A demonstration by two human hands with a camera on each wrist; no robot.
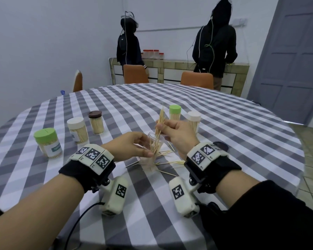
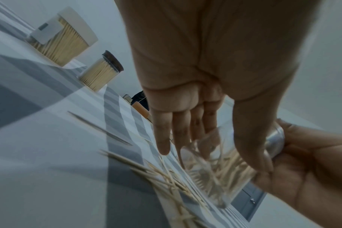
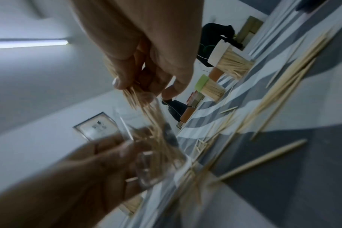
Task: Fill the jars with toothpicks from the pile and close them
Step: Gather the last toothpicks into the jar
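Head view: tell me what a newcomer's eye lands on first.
At the centre of the checked table, the right hand pinches a bundle of toothpicks and feeds it into a clear open jar gripped by the left hand. Loose toothpicks lie scattered around the jar. Five capped, filled jars stand behind, three left and two right.

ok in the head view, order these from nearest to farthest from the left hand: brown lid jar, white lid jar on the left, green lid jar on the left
From the left hand:
1. White lid jar, to its left.
2. Brown lid jar, up-left, farther back; close to the white one, so only narrowly second.
3. Green lid jar, farthest left, near the table edge.
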